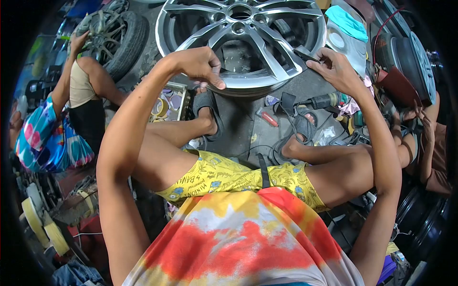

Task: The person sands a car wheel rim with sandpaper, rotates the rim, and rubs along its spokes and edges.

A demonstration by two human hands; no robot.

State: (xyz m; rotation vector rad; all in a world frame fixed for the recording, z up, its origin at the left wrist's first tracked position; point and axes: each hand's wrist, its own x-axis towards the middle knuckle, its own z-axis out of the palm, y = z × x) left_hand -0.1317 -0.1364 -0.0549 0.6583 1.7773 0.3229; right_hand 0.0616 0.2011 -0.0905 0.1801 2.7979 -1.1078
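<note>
A silver alloy wheel rim (267, 45) lies face up in front of me at the top of the view. My left hand (202, 66) is at the rim's near left edge, fingers curled and thumb against the outer lip; whether it grips anything is hidden. On the right side, my right hand (331, 69) pinches a thin dark flat tool (305, 54), whose tip reaches the rim's outer edge by a spoke end.
A crate with tape rolls (183, 102) stands left of my foot. A power tool (324, 100), cables and a red tube (269, 118) lie below the rim. Another person (52, 133) handles a tyred wheel (126, 45) at left; a person's hands (424, 117) show at right.
</note>
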